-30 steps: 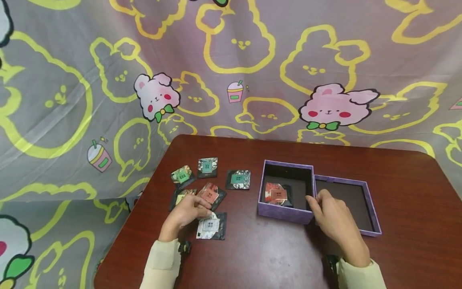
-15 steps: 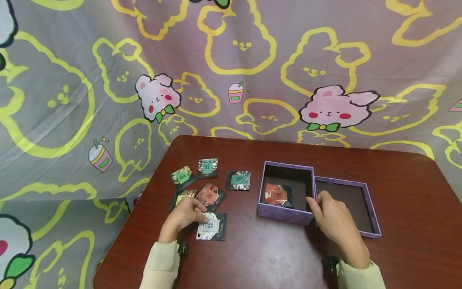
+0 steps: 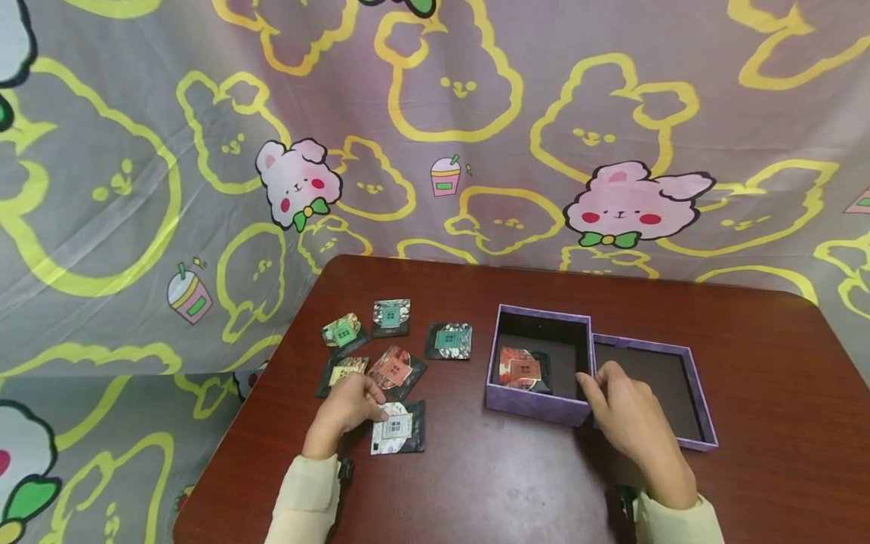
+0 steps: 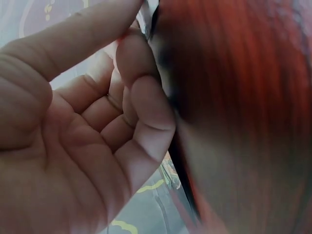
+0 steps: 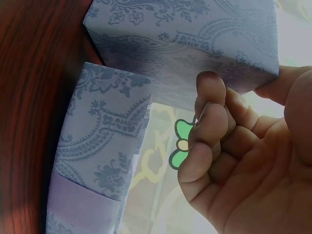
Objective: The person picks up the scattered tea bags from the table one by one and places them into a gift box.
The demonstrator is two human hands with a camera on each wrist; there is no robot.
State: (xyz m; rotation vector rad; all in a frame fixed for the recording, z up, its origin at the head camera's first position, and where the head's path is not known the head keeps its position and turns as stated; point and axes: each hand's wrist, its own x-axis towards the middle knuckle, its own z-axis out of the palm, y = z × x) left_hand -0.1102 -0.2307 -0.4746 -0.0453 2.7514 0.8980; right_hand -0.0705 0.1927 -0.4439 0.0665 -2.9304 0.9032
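Observation:
My left hand [image 3: 350, 404] pinches the upper left edge of a white-and-black sachet [image 3: 397, 428] at the table's left side. In the left wrist view, a sliver of the sachet [image 4: 148, 18] shows between thumb and index finger, and the other fingers are curled. My right hand [image 3: 628, 412] grips the near right corner of an open purple box [image 3: 537, 404], thumb at its rim and fingers outside. A red-and-black sachet [image 3: 525, 369] lies inside, toward the left. In the right wrist view, the thumb and fingers of my right hand [image 5: 253, 151] are at the box's patterned wall [image 5: 180, 53].
The purple box lid [image 3: 703, 400] lies inside-up against the box's right side. Around my left hand lie a red sachet [image 3: 396, 370], a yellow sachet [image 3: 347, 367], a green sachet [image 3: 343, 332] and two teal-labelled sachets, one [image 3: 390, 317] behind and another [image 3: 448, 340] nearer the box. A patterned curtain [image 3: 476, 151] hangs behind the table.
My left fingers have drawn back from beside the red sachet to the white-and-black sachet's left edge and pinch it. The right hand and the box stay in place.

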